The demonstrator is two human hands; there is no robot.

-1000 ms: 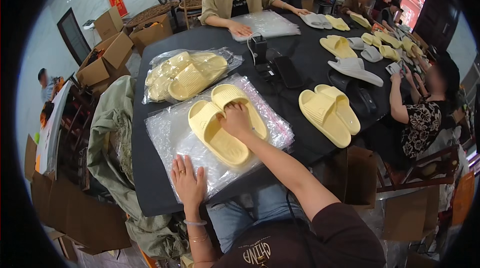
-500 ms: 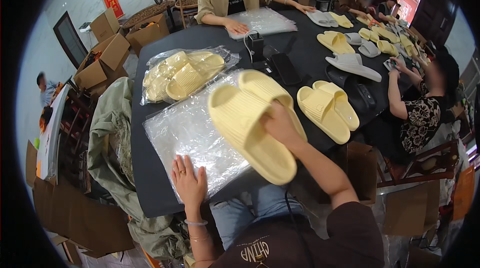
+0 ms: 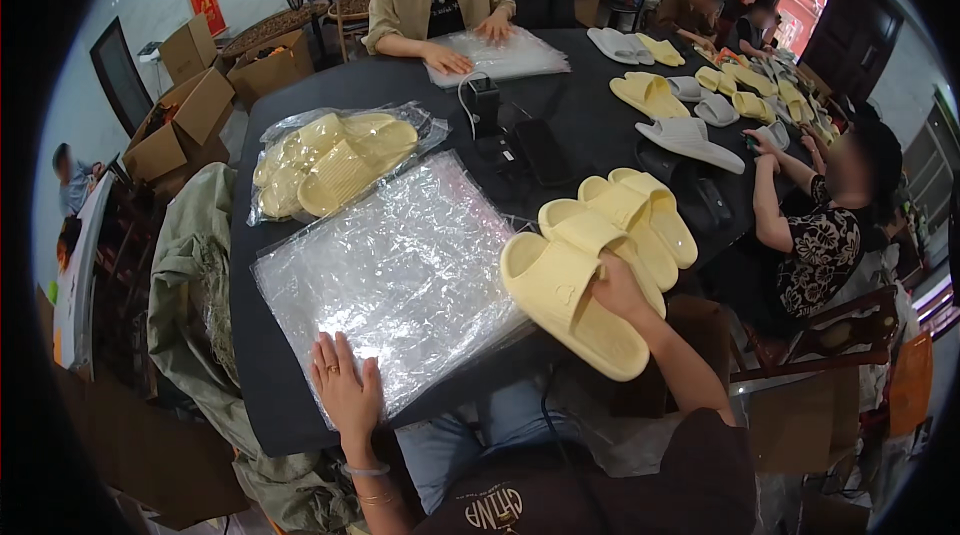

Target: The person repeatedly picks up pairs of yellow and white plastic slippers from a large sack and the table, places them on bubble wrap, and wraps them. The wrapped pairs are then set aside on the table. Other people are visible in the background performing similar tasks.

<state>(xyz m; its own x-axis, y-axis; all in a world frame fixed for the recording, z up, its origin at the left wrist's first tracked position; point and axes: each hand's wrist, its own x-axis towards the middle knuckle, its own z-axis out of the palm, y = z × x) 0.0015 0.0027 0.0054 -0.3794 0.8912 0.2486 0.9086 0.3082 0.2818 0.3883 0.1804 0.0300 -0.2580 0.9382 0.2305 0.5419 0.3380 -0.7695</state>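
Observation:
My left hand [image 3: 346,385] lies flat, fingers stretched out, on the near edge of a stack of clear plastic bags [image 3: 375,255]. In my right hand [image 3: 622,287] is a pair of pale yellow slippers [image 3: 545,280], gripped by the straps, at the right end of the bags. Close behind it is another pair of yellow slippers [image 3: 655,220], partly covered by the held pair. Beyond the bags, to the left, yellow slippers in clear plastic [image 3: 350,160] rest on the dark table [image 3: 275,355].
A black device with a cable [image 3: 482,103] and a dark phone [image 3: 540,153] sit mid-table. Grey and yellow slippers [image 3: 690,143] spread along the right side. A co-worker across [image 3: 440,5] has both hands on plastic bags [image 3: 515,57]; another person [image 3: 825,225] sits at the right.
My right hand has carried the slippers rightward, off the middle of the bags to beside the other pair. The co-worker across has brought one hand from the grey slippers onto the bags.

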